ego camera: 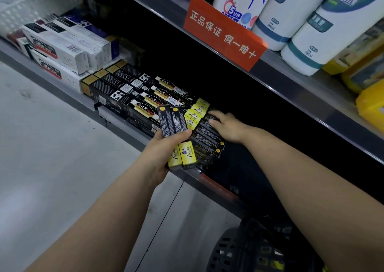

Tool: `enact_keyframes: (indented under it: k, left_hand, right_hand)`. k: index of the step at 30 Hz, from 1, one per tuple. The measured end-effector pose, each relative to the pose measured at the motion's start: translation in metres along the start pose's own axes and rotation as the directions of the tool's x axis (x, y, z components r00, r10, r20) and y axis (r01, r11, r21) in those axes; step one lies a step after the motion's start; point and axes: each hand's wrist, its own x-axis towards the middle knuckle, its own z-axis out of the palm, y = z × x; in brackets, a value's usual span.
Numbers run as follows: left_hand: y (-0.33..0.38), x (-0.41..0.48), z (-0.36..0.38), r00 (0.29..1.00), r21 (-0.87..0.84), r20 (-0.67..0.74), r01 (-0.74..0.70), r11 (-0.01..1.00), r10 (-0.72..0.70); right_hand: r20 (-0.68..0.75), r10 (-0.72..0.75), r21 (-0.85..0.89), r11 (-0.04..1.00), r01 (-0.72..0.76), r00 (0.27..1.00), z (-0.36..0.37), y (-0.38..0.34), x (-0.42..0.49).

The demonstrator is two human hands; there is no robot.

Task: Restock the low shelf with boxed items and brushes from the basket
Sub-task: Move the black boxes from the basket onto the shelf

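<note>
**A:** What's nearest?

**B:** The basket (259,249), dark mesh, at the bottom right on the floor (62,147), below the right forearm. It's too dim inside to tell what's in it.

**A:** And the left hand?

**B:** The left hand (164,149) grips two boxes (173,124) side by side, with the thumb across their black faces and the fingers behind. Their yellow ends point down towards the camera. They hang over the front lip of the low shelf (122,124), just left of the stack.

**A:** Which stack?

**B:** The stack (207,143) of matching black boxes lying flat near the shelf's front edge. The right hand (226,126) rests on top of it, palm down and fingers laid out straight, with nothing clasped.

**A:** What's past that?

**B:** A few yellow ends (197,109) of the same boxes show just behind the fingertips. To the left, black cartons (128,89) lie in rows, then white cartons (68,43) are piled further along the same shelf.

**A:** And above?

**B:** An upper shelf (291,80) with an orange sign (224,33) clipped to its edge. White bottles (301,22) stand behind the sign, and yellow packs (369,97) sit at the far right.
</note>
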Motion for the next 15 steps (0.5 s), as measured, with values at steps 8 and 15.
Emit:
enact_keyframes:
  k: [8, 15]
  left_hand:
    - [0.003, -0.001, 0.003, 0.999, 0.003, -0.014, 0.041, 0.999, -0.041]
    - [0.013, -0.01, 0.0, 0.98, 0.048, 0.199, 0.008, 0.999, -0.017]
  right_hand:
    - [-0.034, -0.155, -0.073, 0.986, 0.153, 0.987, -0.014, -0.015, -0.027]
    - [-0.006, -0.654, -0.304, 0.721, 0.622, 0.756, -0.037, -0.054, -0.084]
